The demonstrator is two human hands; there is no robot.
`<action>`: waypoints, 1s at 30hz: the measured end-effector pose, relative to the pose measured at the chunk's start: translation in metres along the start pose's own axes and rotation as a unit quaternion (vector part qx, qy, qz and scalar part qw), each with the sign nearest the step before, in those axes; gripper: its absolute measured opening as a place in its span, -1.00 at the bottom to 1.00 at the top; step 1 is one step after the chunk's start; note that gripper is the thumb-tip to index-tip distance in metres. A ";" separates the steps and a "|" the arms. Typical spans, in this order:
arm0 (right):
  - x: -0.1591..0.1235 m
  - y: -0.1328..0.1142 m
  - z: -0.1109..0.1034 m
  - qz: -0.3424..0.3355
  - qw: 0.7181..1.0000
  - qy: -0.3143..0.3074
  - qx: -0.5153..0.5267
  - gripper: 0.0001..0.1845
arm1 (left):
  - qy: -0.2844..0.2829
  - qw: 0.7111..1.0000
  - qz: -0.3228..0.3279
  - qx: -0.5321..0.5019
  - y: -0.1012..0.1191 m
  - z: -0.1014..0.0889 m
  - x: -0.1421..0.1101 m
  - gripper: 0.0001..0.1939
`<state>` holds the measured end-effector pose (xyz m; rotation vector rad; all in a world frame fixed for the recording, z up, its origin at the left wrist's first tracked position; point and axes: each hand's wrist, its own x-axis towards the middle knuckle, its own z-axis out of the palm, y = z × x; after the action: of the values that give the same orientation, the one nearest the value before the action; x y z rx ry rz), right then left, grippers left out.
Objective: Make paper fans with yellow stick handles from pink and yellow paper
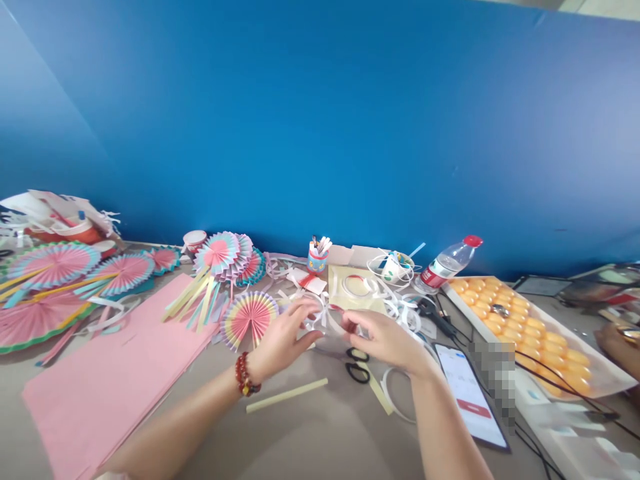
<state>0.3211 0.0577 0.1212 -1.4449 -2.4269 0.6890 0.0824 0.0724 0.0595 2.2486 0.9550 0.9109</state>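
My left hand, with a red bead bracelet on the wrist, is over the table with its thumb and fingers apart. Facing it, my right hand has its fingers curled in; a small red piece and a pale strip show at the fingertips, too blurred to make out. Black-handled scissors lie just below my hands. A pale yellow paper strip rests nearer to me. Left of my left hand is a pink pleated paper fan with a yellow and purple edge.
Pink paper sheets and more pleated fans cover the left. White strips, a pen cup and a bottle stand behind. On the right lie a phone, a tray of orange domes and another person's hand.
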 end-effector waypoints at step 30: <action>0.008 -0.045 0.031 -0.103 0.973 0.201 0.054 -0.86 | 0.193 0.979 0.068 0.003 0.036 -0.023 -0.008 -0.87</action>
<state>0.2699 0.0380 0.1163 -1.1395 -2.1454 0.4237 0.0760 0.0491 0.0957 2.2061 0.9719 1.4464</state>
